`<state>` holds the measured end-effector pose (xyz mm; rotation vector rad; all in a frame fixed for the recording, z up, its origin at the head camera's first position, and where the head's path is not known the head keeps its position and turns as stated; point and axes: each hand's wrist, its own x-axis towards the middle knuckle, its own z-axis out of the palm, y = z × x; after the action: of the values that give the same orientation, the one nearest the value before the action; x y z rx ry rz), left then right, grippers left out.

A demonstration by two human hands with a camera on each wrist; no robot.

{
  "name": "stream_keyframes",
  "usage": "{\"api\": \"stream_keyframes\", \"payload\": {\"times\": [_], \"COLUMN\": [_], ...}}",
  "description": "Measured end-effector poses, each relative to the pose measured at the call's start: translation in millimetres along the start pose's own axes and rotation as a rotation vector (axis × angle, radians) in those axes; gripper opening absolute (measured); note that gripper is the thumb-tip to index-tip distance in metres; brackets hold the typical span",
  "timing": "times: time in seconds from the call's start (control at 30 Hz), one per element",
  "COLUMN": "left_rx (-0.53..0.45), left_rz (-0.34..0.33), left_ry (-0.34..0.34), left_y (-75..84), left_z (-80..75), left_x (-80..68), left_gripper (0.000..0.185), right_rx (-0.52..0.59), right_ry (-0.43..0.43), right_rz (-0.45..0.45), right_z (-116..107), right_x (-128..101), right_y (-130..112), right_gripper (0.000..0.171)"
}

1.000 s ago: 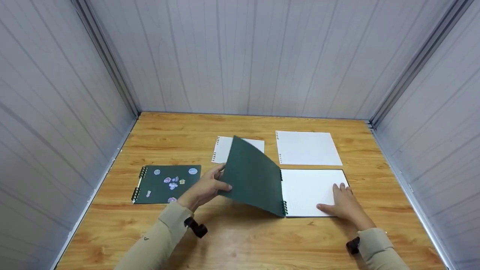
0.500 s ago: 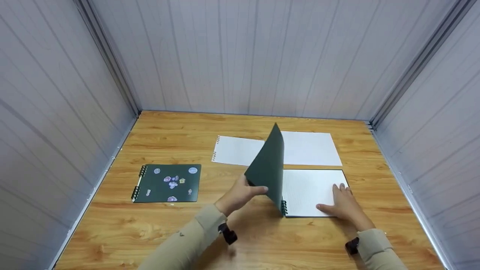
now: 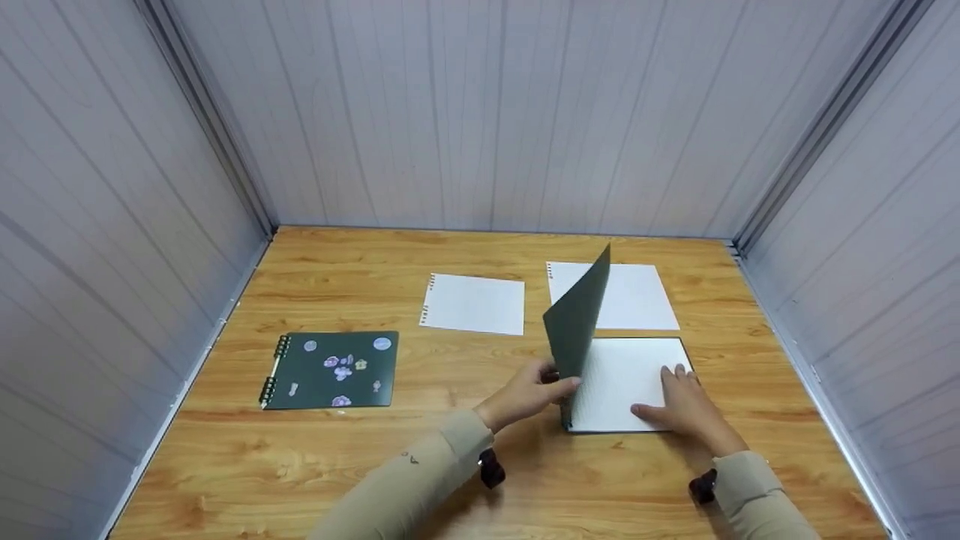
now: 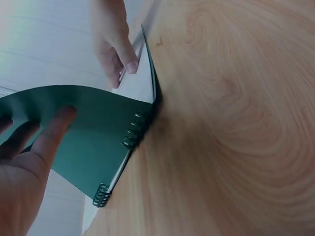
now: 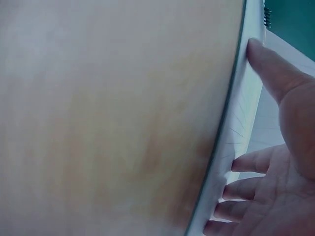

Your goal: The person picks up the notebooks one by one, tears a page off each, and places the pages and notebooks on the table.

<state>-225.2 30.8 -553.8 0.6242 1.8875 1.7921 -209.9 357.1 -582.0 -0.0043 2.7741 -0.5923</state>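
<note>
An open spiral notebook [image 3: 626,375] lies right of centre in the head view, its white page facing up. Its dark green cover [image 3: 577,315] stands raised at the binding and leans right over the page. My left hand [image 3: 529,394] is against the cover's near part, low by the binding. In the left wrist view, extended fingers [image 4: 54,130] rest against the green face, above the spiral rings [image 4: 102,195]. My right hand [image 3: 686,409] presses on the page's right side, fingers spread. Its thumb and fingertips touch the page's edge area in the right wrist view.
A second green spiral notebook [image 3: 334,371] with stickers lies closed at the left. Behind lie a smaller loose punched sheet [image 3: 472,304] and a larger one [image 3: 637,296], partly hidden by the raised cover. Pale panel walls [image 3: 465,112] border the wooden table [image 3: 247,465].
My left hand has moved right, swinging the green cover from the left up past upright toward the page. The smaller sheet shows fully now. My right hand has stayed put.
</note>
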Motion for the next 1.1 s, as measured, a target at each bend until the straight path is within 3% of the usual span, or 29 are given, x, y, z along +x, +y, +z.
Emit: {"api": "stream_keyframes", "payload": {"times": [0.17, 0.37, 0.47, 0.6, 0.8, 0.97, 1.1], "left_rx": [0.112, 0.237, 0.356, 0.574, 0.940, 1.127, 1.258], "left_rz": [0.034, 0.029, 0.071, 0.121, 0.103, 0.067, 0.045], "left_ry": [0.045, 0.054, 0.050, 0.069, 0.098, 0.061, 0.035], "left_y": [-1.4, -1.5, -0.6, -1.6, -9.3, -13.9, -15.1], "left_z": [11.4, 32.9, 45.1, 60.9, 80.5, 89.6, 92.5], "left_x": [11.6, 27.5, 34.8, 41.7, 46.0, 47.4, 46.6], "left_gripper": [0.041, 0.037, 0.033, 0.031, 0.037, 0.032, 0.032], "right_rx": [0.110, 0.393, 0.561, 0.707, 0.742, 0.675, 0.603], "right_ry": [0.024, 0.195, 0.259, 0.257, 0.159, 0.058, 0.047], "right_rz": [-0.005, -0.038, -0.045, -0.038, 0.073, 0.115, 0.128], "right_z": [-15, -37, -56, -83, -107, -109, -104], "right_x": [-1, -1, 0, -1, -4, -6, -7], "right_y": [1, -17, -30, -39, -36, -24, -9], "right_gripper": [0.091, 0.065, 0.060, 0.067, 0.083, 0.068, 0.054]}}
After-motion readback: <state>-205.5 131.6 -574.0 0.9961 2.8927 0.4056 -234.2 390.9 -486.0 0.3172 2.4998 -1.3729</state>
